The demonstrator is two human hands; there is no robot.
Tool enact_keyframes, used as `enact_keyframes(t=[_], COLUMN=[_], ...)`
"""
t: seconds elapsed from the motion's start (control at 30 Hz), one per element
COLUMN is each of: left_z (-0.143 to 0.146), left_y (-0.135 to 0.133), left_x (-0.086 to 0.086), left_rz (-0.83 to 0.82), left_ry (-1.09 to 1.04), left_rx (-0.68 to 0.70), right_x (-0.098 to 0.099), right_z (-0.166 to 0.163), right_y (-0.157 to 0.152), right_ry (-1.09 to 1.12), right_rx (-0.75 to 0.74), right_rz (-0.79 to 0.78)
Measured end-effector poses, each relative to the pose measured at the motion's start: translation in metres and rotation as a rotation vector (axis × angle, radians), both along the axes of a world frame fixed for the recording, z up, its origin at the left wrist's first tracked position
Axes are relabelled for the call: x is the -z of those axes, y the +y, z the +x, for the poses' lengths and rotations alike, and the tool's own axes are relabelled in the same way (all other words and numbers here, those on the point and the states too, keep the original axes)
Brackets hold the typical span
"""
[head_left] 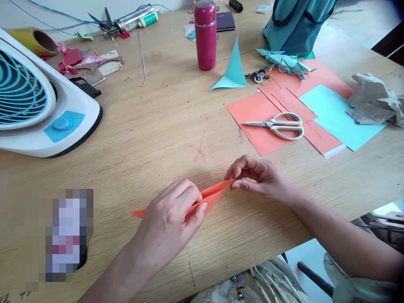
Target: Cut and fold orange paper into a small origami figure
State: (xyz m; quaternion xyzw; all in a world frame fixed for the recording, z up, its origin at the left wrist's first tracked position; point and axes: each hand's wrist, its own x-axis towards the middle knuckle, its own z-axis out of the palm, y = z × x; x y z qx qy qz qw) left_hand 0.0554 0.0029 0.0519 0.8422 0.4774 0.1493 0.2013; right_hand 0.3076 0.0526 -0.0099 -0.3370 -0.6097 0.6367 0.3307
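Note:
A folded sheet of orange paper (216, 192) is held just above the wooden table near its front edge, its pointed ends reaching left and right. My left hand (173, 210) is closed on the middle of it, thumb in front and fingers partly tucked into the fold. At the right tip, my right hand (252, 176) pinches the paper between thumb and fingers. Part of the sheet is hidden behind my left hand. Farther back, scissors (277, 125) with white handles lie on orange paper sheets (249, 118). A folded teal paper piece (233, 69) stands beyond them.
A white fan (72, 113) stands at left, with a blurred-out object (67, 235) nearer me. Toward the back are a pink bottle (205, 38), keys (258, 75), teal folded paper pieces (287, 63), a teal bag (293, 29) and pliers (109, 23). Crumpled grey paper (372, 101) lies right.

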Motion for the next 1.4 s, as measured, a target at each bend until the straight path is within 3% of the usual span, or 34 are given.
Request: enact_keyframes(t=[0.23,0.53,0.7,1.4], left_z=[0.005,0.018,0.021,0.018], left_y=[-0.003,-0.002,0.001,0.002], left_x=[0.001,0.011,0.014,0.022], left_rz=[0.026,0.116,0.129,0.183], left_ry=[-0.061,0.082,-0.007,-0.086], left_rx=[-0.063,-0.031,0.004,0.035], right_x=[-0.001,0.000,-0.001,-0.006], right_z=[-0.017,-0.032,-0.034,-0.031], right_y=[-0.006,-0.012,-0.016,-0.013], right_ry=[0.140,0.069,-0.013,0.089], right_rx=[-0.093,-0.048,-0.042,-0.166], right_rz=[-0.262,-0.136,-0.069,-0.190])
